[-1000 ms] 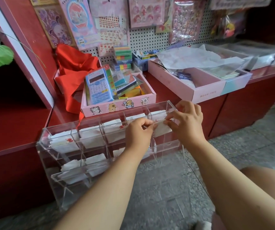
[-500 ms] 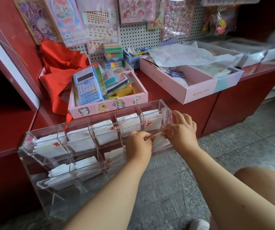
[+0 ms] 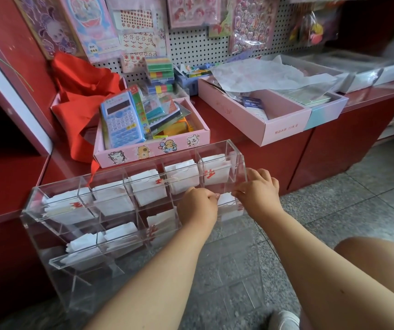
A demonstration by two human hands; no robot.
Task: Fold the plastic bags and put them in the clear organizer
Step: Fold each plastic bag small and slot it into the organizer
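While both hands are working at the lower right compartment, the clear organizer [image 3: 129, 210] is standing on the floor [image 3: 334, 210], leaning against the front of the red bench [image 3: 239, 129]. The left hand [image 3: 198, 208] is curling its fingers at the compartment's front edge; the right hand [image 3: 258, 189] is doing likewise just beside it. Between them a folded white bag [image 3: 227, 206] with red print is sitting in that compartment, both hands pinching at its top edge, though the exact grip is partly hidden by the knuckles.

Contents of the organizer: folded white bags are filling the five upper compartments [image 3: 186, 177] and lying in the lower ones to the left [image 3: 120, 236].

On the bench, at its front edge behind the organizer, a pink cartoon box [image 3: 153, 151] is holding a blue calculator [image 3: 122, 122] and assorted stationery. To its left a red cloth bag [image 3: 79, 103] is slumping. Toward the right end a longer pink box [image 3: 284, 129] is carrying crumpled white paper [image 3: 267, 75]. Behind, sticker sheets [image 3: 191, 10] are hanging on a white pegboard [image 3: 198, 46].
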